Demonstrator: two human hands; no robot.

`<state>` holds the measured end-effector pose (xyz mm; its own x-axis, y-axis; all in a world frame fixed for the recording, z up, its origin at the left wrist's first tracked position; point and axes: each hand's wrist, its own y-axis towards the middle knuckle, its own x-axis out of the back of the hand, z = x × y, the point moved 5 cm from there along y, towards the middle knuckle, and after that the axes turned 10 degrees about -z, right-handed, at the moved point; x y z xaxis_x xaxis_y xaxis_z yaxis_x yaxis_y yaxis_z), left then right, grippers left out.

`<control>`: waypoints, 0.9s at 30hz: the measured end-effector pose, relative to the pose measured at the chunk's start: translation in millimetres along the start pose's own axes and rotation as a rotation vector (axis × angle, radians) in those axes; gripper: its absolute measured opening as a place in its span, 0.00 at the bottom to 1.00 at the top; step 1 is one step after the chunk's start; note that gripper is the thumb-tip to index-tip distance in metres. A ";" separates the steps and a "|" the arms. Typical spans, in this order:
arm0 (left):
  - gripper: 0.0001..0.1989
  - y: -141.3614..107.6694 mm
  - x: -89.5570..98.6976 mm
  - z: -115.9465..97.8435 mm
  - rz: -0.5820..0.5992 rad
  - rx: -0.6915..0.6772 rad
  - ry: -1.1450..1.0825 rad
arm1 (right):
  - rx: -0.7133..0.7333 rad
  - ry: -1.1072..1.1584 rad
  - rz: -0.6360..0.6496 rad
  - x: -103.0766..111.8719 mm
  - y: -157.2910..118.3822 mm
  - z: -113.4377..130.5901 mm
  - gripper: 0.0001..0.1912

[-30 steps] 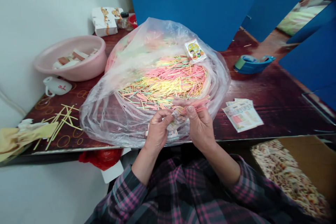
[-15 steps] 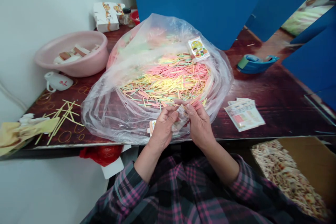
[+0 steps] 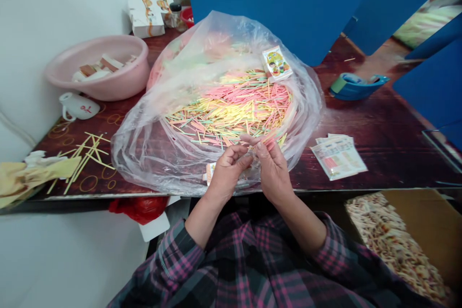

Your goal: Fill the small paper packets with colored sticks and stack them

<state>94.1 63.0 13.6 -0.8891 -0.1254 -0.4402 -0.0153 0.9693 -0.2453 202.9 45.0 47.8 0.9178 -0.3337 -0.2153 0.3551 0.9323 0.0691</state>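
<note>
Closest in view are the two plaid sleeves (image 3: 169, 262), pink and dark, with the forearms reaching out over the edge of the table (image 3: 378, 125). The left hand (image 3: 227, 175) and right hand (image 3: 274, 171) are raised together above the near part of a clear plastic bag (image 3: 144, 154), both curled inward with the fingertips close to each other. Something thin may be pinched between the fingers, but it is too small and hidden to tell what, or whether either hand really has a grip on it. Just beside the left hand, a small paper packet (image 3: 210, 173) lies on the bag. The bag is wide open and holds a big loose heap of thin sticks (image 3: 231, 106) in pink, yellow and pale green, which reaches almost to the fingertips. A small printed card (image 3: 276, 63) rests on the far side of the bag's fold. To the right on the table are a stack of printed sheets (image 3: 338, 156) and, farther off, a blue tape dispenser (image 3: 355, 87). To the left lie a few loose yellow sticks (image 3: 88, 156), a yellow cloth (image 3: 29, 178), a white mug on its side (image 3: 77, 107) and a pink basin (image 3: 108, 84) holding paper bundles. At the far end stand a white box (image 3: 146, 17) and a small jar (image 3: 175, 13), against a blue partition (image 3: 277, 5).
</note>
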 end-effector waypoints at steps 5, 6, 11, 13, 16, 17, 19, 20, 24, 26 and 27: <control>0.15 -1.2 4.2 -3.6 -0.030 -0.145 0.064 | -0.039 0.024 0.005 0.2 1.6 -7.1 0.16; 0.14 -1.4 4.6 -3.9 -0.032 -0.167 0.073 | -0.044 0.036 0.007 -0.3 1.6 -7.4 0.16; 0.15 -3.0 3.3 -4.5 -0.016 -0.162 0.041 | -0.077 0.098 -0.027 0.0 1.1 -5.6 0.14; 0.17 -4.3 2.7 -4.8 -0.023 -0.103 -0.006 | -0.109 0.128 -0.005 -0.9 0.6 -6.2 0.14; 0.19 -6.5 1.1 -5.2 -0.027 0.004 -0.073 | -0.141 0.179 0.037 -1.7 -0.2 -7.9 0.13; 0.19 -7.0 0.5 -5.6 -0.027 0.025 -0.083 | -0.138 0.191 0.043 -1.4 -0.2 -8.0 0.12; 0.20 -7.5 -0.5 -6.3 -0.030 0.040 -0.085 | -0.112 0.192 0.053 -0.7 -0.1 -7.3 0.13; 0.20 -7.5 -0.8 -6.4 -0.035 0.039 -0.079 | -0.098 0.183 0.058 -0.4 0.0 -6.8 0.13; 0.19 -7.8 -1.9 -6.6 -0.063 -0.002 -0.058 | -0.079 0.134 0.073 -0.5 1.3 -6.0 0.15; 0.18 -7.9 -3.1 -7.6 -0.068 -0.030 -0.055 | -0.095 0.126 0.075 -0.8 2.4 -6.9 0.13; 0.18 -7.7 -3.8 -8.0 -0.067 -0.036 -0.054 | -0.108 0.133 0.074 -0.9 3.0 -7.5 0.12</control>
<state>94.0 57.6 24.0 -0.8596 -0.2001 -0.4703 -0.0910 0.9654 -0.2444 201.8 49.1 40.9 0.9068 -0.2488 -0.3405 0.2597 0.9656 -0.0138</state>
